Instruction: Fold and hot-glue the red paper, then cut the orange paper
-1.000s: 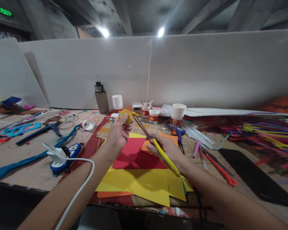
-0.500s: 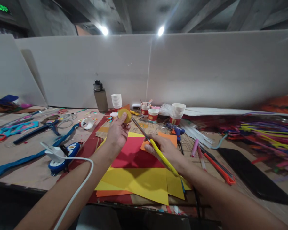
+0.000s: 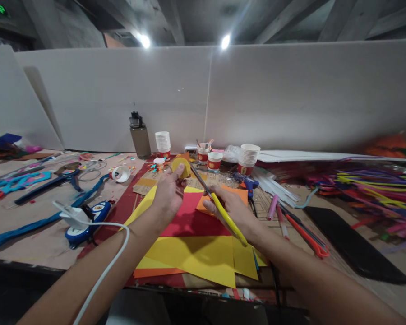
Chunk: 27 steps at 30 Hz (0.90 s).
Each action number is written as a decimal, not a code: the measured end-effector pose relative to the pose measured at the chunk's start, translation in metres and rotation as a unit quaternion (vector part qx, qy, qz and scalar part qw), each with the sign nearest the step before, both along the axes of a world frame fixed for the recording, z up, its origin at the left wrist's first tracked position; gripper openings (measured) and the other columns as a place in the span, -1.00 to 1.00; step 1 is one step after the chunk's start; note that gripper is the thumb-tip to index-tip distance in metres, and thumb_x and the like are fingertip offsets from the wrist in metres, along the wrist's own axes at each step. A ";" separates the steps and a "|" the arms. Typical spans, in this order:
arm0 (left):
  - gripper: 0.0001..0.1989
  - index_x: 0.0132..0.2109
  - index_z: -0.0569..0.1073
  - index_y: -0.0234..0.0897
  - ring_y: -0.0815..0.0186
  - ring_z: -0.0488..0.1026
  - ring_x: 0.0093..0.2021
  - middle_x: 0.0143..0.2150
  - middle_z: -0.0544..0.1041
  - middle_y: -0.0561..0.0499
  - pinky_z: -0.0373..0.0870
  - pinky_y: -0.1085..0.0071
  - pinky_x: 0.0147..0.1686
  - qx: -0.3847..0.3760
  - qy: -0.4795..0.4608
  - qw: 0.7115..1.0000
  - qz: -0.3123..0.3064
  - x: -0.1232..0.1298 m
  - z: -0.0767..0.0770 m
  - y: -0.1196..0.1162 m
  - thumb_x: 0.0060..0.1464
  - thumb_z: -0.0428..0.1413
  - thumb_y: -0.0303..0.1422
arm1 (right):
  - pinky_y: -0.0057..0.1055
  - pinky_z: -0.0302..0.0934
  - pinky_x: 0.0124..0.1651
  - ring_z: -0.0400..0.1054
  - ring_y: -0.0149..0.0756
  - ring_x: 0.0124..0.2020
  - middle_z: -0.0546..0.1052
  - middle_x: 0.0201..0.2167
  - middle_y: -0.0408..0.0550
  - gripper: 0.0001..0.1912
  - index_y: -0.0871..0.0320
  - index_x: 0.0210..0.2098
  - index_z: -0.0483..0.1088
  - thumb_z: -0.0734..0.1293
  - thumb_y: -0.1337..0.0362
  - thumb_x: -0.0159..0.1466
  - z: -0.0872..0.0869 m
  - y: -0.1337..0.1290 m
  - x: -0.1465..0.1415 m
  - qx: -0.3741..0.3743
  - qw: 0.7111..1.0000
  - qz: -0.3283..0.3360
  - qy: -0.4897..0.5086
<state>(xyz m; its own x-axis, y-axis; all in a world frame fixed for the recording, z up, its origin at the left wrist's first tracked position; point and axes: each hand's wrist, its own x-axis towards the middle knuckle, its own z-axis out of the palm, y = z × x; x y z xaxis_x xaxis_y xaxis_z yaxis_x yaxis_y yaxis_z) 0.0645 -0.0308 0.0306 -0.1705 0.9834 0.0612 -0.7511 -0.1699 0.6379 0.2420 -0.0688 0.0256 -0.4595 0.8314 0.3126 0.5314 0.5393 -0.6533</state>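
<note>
A round yellow paper disc [image 3: 182, 167] is pinched between the thumb and fingers of my left hand [image 3: 171, 189], held up above the table. My right hand [image 3: 228, 203] grips a pair of scissors [image 3: 223, 212] with yellow handles. The scissor blades point up and left, and their tips are at the disc's right edge; whether they touch it I cannot tell. Beneath my hands lie a red sheet [image 3: 196, 225], yellow sheets [image 3: 203, 257] and an orange piece of paper [image 3: 235, 194], partly hidden by my right hand.
Stacked paper cups [image 3: 248, 155] and a dark bottle [image 3: 140, 140] stand at the back. A blue glue gun [image 3: 250, 184] lies right of my right hand. Red-handled scissors [image 3: 311, 239], a black slab [image 3: 355, 248] and pipe cleaners [image 3: 375, 194] lie right. A power strip [image 3: 88, 225] sits left.
My left hand has moved slightly right with the yellow disc, which is now turned a little. The disc is closer to the scissor tips. The camera view has shifted slightly.
</note>
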 end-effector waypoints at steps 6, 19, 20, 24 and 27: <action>-0.82 -0.34 0.45 -0.33 0.52 0.39 -0.54 -0.48 0.49 0.11 0.18 0.64 -0.62 0.000 0.010 1.000 0.000 0.009 -0.002 -0.007 -0.11 0.30 -0.49 | -0.36 0.14 -0.26 0.31 -0.26 -0.31 0.44 -0.33 -0.09 -0.63 0.16 -0.11 0.36 0.27 -0.01 0.29 -0.002 0.002 -0.001 -0.014 1.000 -0.014 0.013; -0.76 -0.36 0.48 -0.36 0.50 0.40 -0.50 -0.46 0.52 0.09 0.20 0.60 -0.57 -0.023 0.005 0.998 -0.050 0.026 -0.007 -0.022 -0.20 0.37 -0.44 | -0.42 0.16 -0.38 0.27 -0.34 -0.42 0.40 -0.41 -0.12 -0.58 0.14 -0.01 0.32 0.25 -0.02 0.31 -0.005 0.000 -0.002 -0.062 0.994 -0.004 0.088; -0.76 -0.36 0.48 -0.36 0.50 0.40 -0.50 -0.46 0.52 0.09 0.20 0.60 -0.56 -0.023 0.006 0.998 -0.050 0.026 -0.008 -0.022 -0.20 0.36 -0.43 | -0.43 0.16 -0.39 0.27 -0.34 -0.43 0.39 -0.43 -0.13 -0.59 0.14 -0.01 0.32 0.25 -0.02 0.30 -0.006 0.000 -0.002 -0.064 0.994 -0.002 0.091; -0.76 -0.34 0.47 -0.34 0.49 0.42 -0.48 -0.45 0.52 0.10 0.20 0.60 -0.56 -0.028 0.003 0.999 -0.046 0.025 -0.008 -0.022 -0.19 0.35 -0.45 | -0.43 0.16 -0.40 0.27 -0.34 -0.44 0.39 -0.45 -0.13 -0.62 0.14 -0.07 0.33 0.25 -0.02 0.30 -0.005 -0.001 -0.002 -0.066 0.994 -0.004 0.088; -0.77 -0.34 0.46 -0.34 0.50 0.42 -0.49 -0.46 0.52 0.10 0.20 0.60 -0.56 -0.036 0.003 0.998 -0.046 0.025 -0.006 -0.022 -0.17 0.34 -0.47 | -0.42 0.17 -0.38 0.28 -0.34 -0.43 0.41 -0.44 -0.13 -0.66 0.13 -0.16 0.32 0.24 -0.03 0.30 -0.004 -0.002 -0.002 -0.058 0.995 -0.011 0.081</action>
